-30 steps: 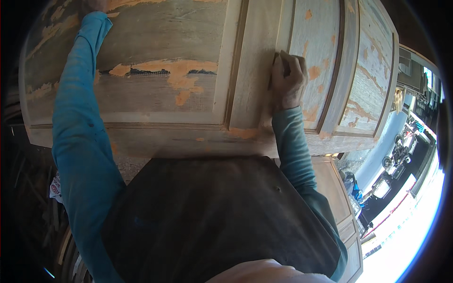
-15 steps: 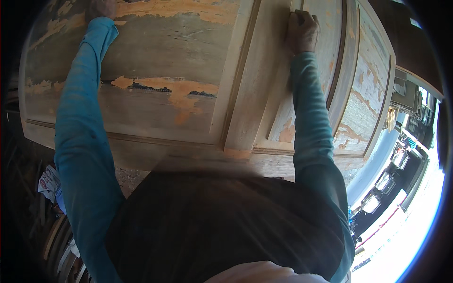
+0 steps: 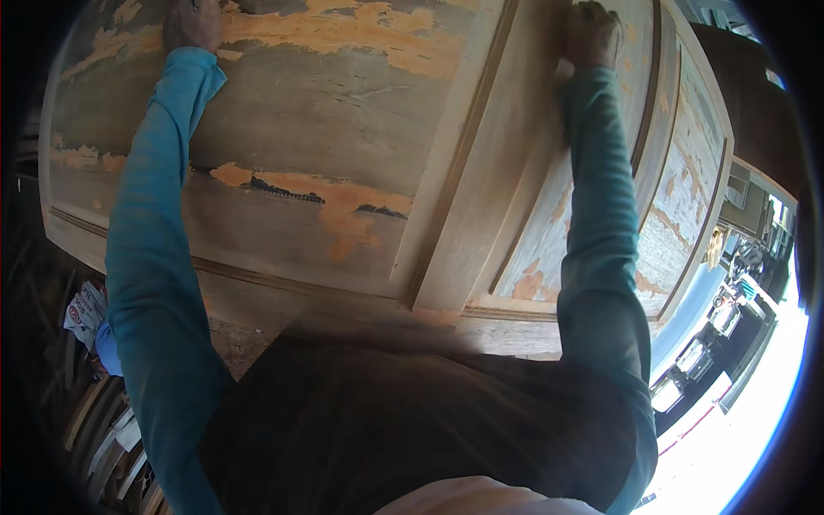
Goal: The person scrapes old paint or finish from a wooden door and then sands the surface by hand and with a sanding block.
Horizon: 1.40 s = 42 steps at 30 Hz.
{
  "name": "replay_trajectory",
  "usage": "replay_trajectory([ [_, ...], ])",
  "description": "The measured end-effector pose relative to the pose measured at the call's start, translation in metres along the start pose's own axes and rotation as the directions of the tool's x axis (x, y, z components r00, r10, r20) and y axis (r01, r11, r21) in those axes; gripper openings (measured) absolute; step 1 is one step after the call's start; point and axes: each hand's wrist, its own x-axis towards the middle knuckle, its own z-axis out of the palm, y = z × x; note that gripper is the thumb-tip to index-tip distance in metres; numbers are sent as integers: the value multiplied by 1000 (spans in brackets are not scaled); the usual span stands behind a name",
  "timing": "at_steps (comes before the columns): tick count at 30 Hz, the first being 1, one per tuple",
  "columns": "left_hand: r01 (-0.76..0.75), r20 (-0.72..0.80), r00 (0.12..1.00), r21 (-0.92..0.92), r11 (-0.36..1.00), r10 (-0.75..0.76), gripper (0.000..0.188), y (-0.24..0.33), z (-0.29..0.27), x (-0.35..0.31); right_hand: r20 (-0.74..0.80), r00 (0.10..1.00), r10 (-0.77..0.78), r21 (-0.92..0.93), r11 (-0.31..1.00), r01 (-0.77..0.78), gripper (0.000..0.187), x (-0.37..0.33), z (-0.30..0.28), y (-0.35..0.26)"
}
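A large wooden door panel (image 3: 300, 112) lies in front of me, with pale raised frames and orange filler patches across its boards. My left hand (image 3: 193, 26) rests on its far left part, beside an orange filler streak (image 3: 343, 30); the fingertips are cut off by the upper edge. Farther right, my right hand (image 3: 594, 36) presses on a recessed strip next to a raised moulding (image 3: 657, 69). Its fingers are curled together, and whatever they may hold is hidden beneath them. Both arms reach forward in blue-green sleeves.
Wood strips (image 3: 103, 429) stand in a stack at the lower left, near a crumpled white bag (image 3: 86, 313). Dark cracks (image 3: 287, 190) run along the panel's near part. Bright daylight and cluttered equipment (image 3: 691, 356) show beyond the panel's right end.
My right hand has slid farther away along the panel's recessed strip. My left hand stays about where it was on the boards. The whole view has shifted slightly, so the panel sits lower.
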Motion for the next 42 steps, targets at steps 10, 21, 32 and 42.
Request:
replay_trajectory([
  [10,-33,-6,999,16,999,33,54,1,-4,-3,269,933,240,-136,968,-210,45,138,85,41],
  [21,-31,25,999,-113,993,34,54,-13,2,-1,82,992,94,222,969,-110,21,-131,-86,-50],
  [32,-31,6,999,-96,995,31,55,-24,-4,17,59,979,193,-34,981,-191,27,45,24,2],
  [42,-11,22,1000,-16,1000,11,55,-12,8,17,94,980,177,194,962,-193,13,-240,-153,-100],
])
